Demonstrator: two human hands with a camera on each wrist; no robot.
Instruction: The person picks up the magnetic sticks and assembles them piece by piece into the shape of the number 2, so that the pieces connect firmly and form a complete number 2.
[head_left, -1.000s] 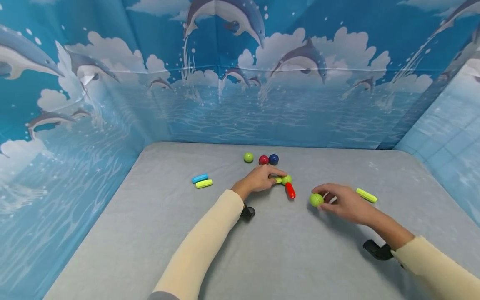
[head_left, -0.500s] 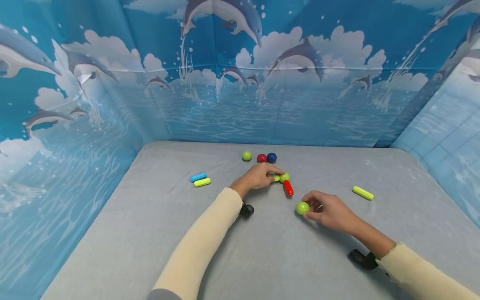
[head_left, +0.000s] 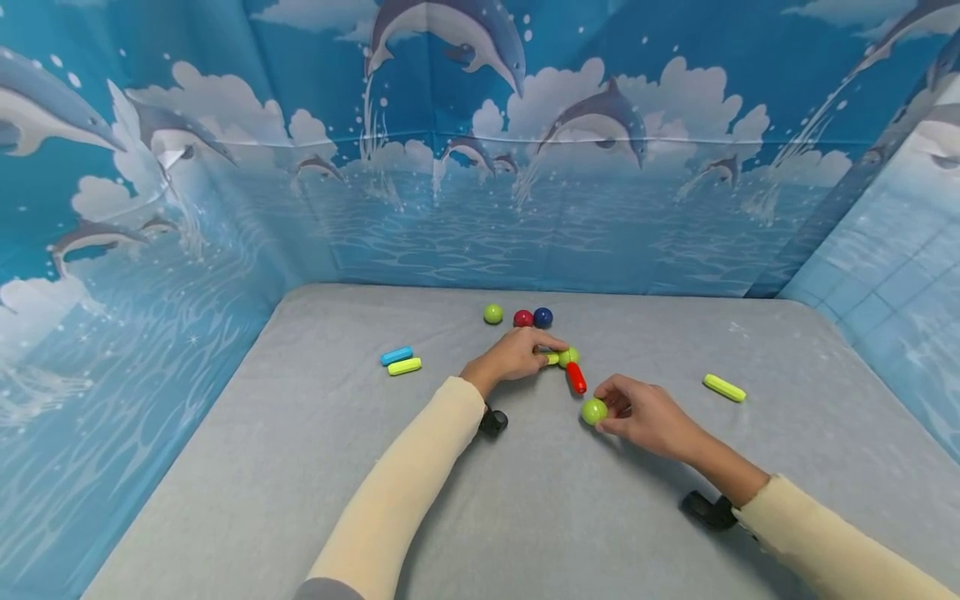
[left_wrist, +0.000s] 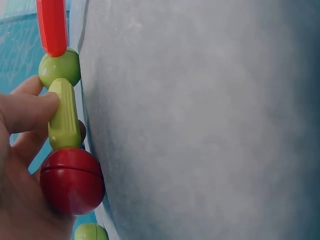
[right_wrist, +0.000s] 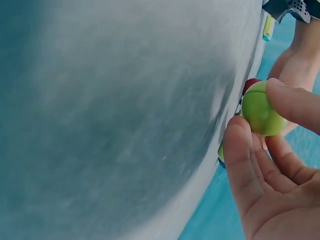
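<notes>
In the head view my left hand (head_left: pixel 513 354) pinches a yellow-green toy stick (left_wrist: pixel 64 115) between thumb and fingers. A green ball (head_left: pixel 568 357) touches one end of this stick, and a red stick (head_left: pixel 576 379) extends from that ball toward the front right. At the stick's other end a red ball (left_wrist: pixel 72 181) shows in the left wrist view; the hand hides it from above. My right hand (head_left: pixel 648 417) pinches another green ball (head_left: pixel 594 412) by thumb and fingertips, a short gap from the red stick's free end. That ball has a seam line (right_wrist: pixel 257 92).
Behind my left hand lie a green ball (head_left: pixel 492 314), a red ball (head_left: pixel 523 317) and a dark blue ball (head_left: pixel 543 317). Blue (head_left: pixel 397 356) and yellow (head_left: pixel 405 367) sticks lie left; another yellow stick (head_left: pixel 724 388) lies right. A dolphin-print curtain (head_left: pixel 480 225) borders the grey table (head_left: pixel 247 467).
My right hand has carried its green ball leftward, close to the red stick's free end. The left hand keeps its grip on the yellow-green stick almost unmoved.
</notes>
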